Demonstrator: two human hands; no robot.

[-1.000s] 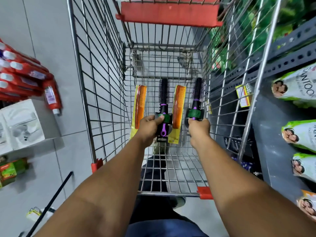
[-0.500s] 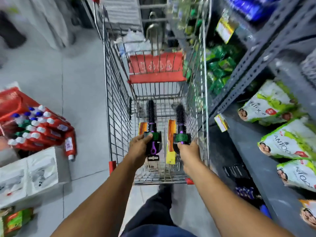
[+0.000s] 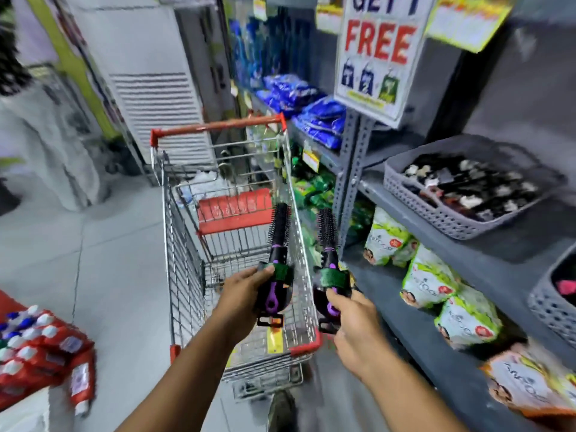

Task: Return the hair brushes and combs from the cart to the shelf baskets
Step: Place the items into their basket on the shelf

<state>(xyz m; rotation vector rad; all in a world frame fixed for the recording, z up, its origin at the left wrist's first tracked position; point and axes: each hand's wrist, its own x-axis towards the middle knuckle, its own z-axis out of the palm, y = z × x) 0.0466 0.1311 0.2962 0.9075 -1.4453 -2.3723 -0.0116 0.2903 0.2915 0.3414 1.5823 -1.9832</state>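
My left hand (image 3: 241, 299) grips a black round hair brush (image 3: 278, 244) with purple handle and green card band, held upright above the wire shopping cart (image 3: 184, 260). My right hand (image 3: 353, 322) grips a second, matching round brush (image 3: 327, 241), held past the cart's right rim toward the shelves. Inside the cart only a strip of yellow comb packaging (image 3: 275, 341) shows near the front. A grey shelf basket (image 3: 448, 213) holding small dark hair items sits on the shelf at upper right. Another grey basket (image 3: 551, 307) is cut off by the right frame edge.
Grey metal shelving (image 3: 352, 169) runs along the right with white-green pouches (image 3: 427, 279) and blue packs (image 3: 318, 120). A "GET 1 FREE" sign (image 3: 377, 54) hangs overhead. Red bottles (image 3: 40, 350) lie on the floor at left. A person in white (image 3: 37, 135) stands far left.
Both hands lifted the two round brushes out of the cart bottom to above rim height. My view swung up from the cart floor toward the aisle and shelves.
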